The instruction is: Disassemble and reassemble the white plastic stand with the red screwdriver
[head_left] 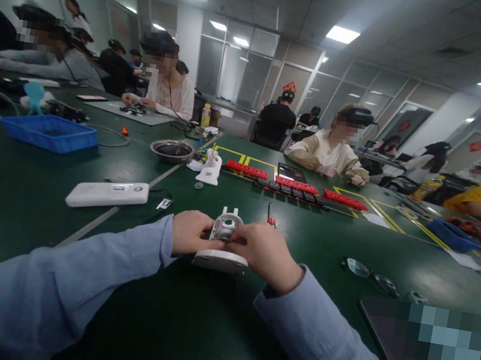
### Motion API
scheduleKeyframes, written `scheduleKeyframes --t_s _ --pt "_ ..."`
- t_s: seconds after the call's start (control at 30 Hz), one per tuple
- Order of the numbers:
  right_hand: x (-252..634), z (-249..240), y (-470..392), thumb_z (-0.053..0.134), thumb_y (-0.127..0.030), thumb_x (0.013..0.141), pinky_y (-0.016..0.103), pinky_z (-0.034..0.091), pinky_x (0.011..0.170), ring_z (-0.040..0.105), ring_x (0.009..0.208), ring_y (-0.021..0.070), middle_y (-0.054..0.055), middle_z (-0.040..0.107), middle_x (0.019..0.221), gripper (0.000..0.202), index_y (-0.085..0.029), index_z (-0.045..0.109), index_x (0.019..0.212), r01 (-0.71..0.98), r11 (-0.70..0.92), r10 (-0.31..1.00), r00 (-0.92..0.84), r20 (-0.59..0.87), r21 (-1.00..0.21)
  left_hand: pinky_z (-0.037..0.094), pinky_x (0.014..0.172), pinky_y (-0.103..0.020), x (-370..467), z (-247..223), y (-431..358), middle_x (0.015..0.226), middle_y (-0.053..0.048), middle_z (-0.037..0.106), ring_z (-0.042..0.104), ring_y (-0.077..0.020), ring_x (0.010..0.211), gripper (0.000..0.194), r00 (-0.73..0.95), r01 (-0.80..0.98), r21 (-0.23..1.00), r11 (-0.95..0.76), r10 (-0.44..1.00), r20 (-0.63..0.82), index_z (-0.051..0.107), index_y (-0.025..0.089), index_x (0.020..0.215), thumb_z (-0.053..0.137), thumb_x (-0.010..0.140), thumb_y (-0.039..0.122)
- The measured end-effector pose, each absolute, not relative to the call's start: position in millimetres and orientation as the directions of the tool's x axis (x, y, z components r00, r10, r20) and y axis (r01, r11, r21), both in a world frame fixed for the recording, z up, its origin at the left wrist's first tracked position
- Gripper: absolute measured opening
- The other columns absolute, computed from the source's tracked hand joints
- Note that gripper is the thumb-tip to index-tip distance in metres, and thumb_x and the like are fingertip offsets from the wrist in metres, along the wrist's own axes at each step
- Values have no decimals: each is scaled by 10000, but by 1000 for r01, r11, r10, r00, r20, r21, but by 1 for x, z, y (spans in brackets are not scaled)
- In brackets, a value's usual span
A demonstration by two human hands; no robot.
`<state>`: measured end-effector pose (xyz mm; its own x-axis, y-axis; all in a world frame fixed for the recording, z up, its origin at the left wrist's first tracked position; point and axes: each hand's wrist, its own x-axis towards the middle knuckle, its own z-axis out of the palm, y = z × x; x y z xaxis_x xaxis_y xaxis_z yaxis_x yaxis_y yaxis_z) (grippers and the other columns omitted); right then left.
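A white plastic assembly (221, 261) with a flat base and an upright, ring-like bracket stands on the green table in front of me. My left hand (191, 232) grips it from the left, fingers curled against the bracket. From the right, my right hand (263, 250) has its thumb and fingers closed at the bracket's lower part. The fingertips partly cover the middle of the assembly, so any small part there is hidden. Just beyond my right hand lies a red-handled screwdriver (271, 219).
Left: a white power bank (109, 194), a blue tray (49, 134) and a metal bowl (172, 150). Beyond the hands are a white part (209, 170) and red strips (296, 185). Right: glasses (371, 275) and a dark device (395, 359). Several people sit around the tables.
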<state>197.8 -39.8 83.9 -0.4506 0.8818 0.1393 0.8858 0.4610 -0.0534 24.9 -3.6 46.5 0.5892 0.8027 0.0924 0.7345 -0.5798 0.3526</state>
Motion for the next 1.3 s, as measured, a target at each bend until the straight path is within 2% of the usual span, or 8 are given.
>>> scheduleKeyframes --t_s 0.2,0.33,0.47,0.67,0.8,0.97,1.1,1.3 --pt "187 82 -55 539 -257 781 244 333 487 578 658 176 39 626 734 104 -189 609 744 891 445 866 -455 210 95 300 486 -229 23 62 -11 561 -16 549 504 -140 527 357 621 752 218 -622 780 82 585 176 613 414 744 460" --pt "184 79 -60 527 -227 800 245 316 456 577 669 175 31 595 777 53 -197 537 843 905 404 846 -424 322 130 323 496 -229 23 65 -10 576 -21 571 526 -149 540 302 625 758 196 -622 779 50 582 176 638 422 751 406" --pt "183 79 -59 547 -259 793 244 292 431 576 691 180 39 569 827 130 -188 477 876 929 347 850 -370 376 128 341 514 -234 24 64 -8 604 -30 592 543 -154 554 306 618 768 179 -614 785 40 587 179 665 405 760 405" --pt "186 81 -52 520 -314 805 257 265 419 590 663 191 28 593 797 180 -195 440 913 915 375 849 -404 341 151 353 523 -255 23 62 -7 651 -68 621 574 -189 600 355 610 783 103 -613 790 63 608 168 676 355 783 392" --pt "185 80 -52 508 -298 811 254 279 431 598 669 195 35 604 823 175 -191 426 921 915 387 850 -402 339 115 353 511 -259 24 62 -8 653 -74 627 582 -202 601 327 590 804 50 -593 805 61 612 166 666 378 767 372" --pt "187 77 -50 579 -323 737 246 322 467 603 663 199 44 617 858 371 -178 391 1021 948 312 907 -280 315 -57 339 494 -274 25 60 -9 649 -89 632 589 -224 604 367 598 800 -2 -601 796 87 617 156 666 356 775 390" --pt "193 76 -42 529 -322 776 245 325 489 599 680 198 38 628 748 157 -184 488 837 930 366 917 -352 187 -46 322 480 -258 24 56 -5 634 -74 626 579 -198 582 371 601 797 -16 -604 790 121 619 161 675 356 778 402" --pt "196 76 -37 540 -232 731 230 293 468 576 635 174 45 623 721 97 -163 523 796 892 449 878 -430 208 -48 324 479 -259 25 60 -10 617 -84 616 566 -192 567 404 614 786 -18 -617 779 127 622 142 660 347 774 415"
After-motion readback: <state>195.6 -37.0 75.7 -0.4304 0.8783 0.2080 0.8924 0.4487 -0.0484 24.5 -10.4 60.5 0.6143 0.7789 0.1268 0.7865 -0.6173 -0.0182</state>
